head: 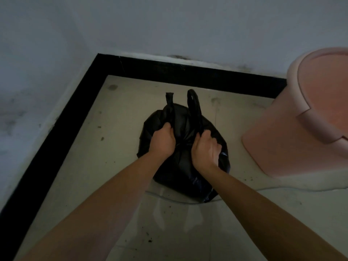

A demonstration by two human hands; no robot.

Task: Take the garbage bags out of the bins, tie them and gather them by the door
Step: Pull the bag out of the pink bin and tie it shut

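A full black garbage bag (185,178) sits on the pale floor in the room's corner. Its two handle loops stick up at the top, one on each side. My left hand (163,141) is closed around the base of the left handle loop (170,102). My right hand (206,147) grips the base of the right handle loop (194,102). Both forearms reach down from the lower edge of the head view. A pink bin (293,129) with a swing lid stands to the right of the bag, apart from it.
Grey walls meet in a corner behind the bag, with a black skirting strip (188,69) along their base. The tiled floor (90,157) carries small dark specks. A thin cable (169,199) runs across the floor just in front of the bag.
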